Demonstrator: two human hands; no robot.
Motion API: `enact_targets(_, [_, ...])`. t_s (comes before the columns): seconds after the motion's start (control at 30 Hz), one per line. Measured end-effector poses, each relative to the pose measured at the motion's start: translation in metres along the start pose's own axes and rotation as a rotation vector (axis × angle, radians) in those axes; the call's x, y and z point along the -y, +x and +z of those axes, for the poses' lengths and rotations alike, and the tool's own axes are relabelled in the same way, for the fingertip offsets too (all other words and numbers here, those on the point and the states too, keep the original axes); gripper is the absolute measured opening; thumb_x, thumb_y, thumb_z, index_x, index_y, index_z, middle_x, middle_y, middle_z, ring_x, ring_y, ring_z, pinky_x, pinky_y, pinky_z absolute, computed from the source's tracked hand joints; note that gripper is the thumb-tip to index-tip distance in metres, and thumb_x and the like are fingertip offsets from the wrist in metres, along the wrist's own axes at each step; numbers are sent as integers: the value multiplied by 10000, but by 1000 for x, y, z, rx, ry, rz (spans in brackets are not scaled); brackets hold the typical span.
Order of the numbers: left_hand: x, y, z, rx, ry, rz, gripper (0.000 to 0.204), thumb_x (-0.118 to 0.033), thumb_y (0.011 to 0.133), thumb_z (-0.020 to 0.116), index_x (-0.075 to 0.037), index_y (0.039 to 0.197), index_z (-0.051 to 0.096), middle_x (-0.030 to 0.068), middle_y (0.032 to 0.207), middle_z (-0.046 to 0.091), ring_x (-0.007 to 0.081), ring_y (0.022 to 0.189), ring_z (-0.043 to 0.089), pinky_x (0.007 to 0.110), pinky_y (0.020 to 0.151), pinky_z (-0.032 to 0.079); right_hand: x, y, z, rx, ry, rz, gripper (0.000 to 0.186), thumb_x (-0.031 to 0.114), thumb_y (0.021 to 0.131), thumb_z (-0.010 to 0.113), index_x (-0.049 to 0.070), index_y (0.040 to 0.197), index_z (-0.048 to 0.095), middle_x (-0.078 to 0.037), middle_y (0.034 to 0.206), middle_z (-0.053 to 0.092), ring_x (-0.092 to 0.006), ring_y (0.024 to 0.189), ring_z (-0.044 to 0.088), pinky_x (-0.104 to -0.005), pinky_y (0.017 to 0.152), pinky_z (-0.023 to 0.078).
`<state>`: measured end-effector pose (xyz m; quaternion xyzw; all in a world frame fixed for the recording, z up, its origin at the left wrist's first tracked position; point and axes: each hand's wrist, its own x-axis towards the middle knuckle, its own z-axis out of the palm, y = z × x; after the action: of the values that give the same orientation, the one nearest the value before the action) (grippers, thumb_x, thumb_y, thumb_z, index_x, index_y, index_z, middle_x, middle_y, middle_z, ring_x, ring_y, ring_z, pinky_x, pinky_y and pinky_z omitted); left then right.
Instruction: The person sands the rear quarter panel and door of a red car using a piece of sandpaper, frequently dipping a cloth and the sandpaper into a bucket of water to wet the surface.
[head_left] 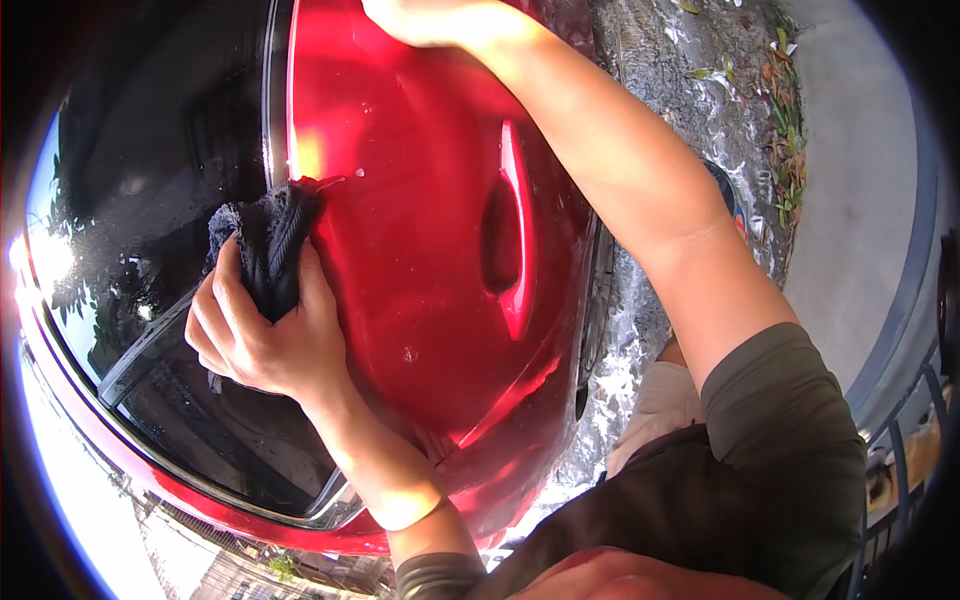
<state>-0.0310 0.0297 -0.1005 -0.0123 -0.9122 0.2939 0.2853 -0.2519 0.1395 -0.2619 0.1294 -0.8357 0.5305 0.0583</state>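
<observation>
My left hand (270, 330) is closed on a dark, bunched-up cloth (270, 245). It presses the cloth against the dark side window (140, 150) of a red car, where the glass meets the door panel. The red door (410, 240) has a few small droplets on it. Its red handle (516, 230) lies between my two arms. Farther up, my right hand (430, 18) lies at the door's surface near the top edge of the view. Its fingers are cut off or hidden, so their pose does not show.
Wet ground (650, 110) with white foam runs along the right of the car. Fallen leaves (785, 140) line the foot of a pale grey wall or raised strip (850, 200). Dark metal railing (895, 470) stands at the lower right, and bright sunlight glares off the glass.
</observation>
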Motion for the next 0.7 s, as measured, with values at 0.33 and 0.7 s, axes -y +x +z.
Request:
enact_targets(0.33, [6,-3,-6,7,-13,-39,438,-349,684,871,-149,1059,764,9,970,682,268,946,622,414,843,470,14,4,-7,291,259,-95,646,469,1075,403,46,1563,383,-173,1667,322,-401,1552,255,-643,1221,238])
enact_targets(0.7, [14,-8,-7,77,-2,-80,474,-316,677,899,-116,1081,753,43,1000,697,293,988,630,449,885,491,57,-206,-7,416,125,-428,786,509,1062,420,34,1649,201,-199,1733,106,-360,1608,105,-599,1270,67])
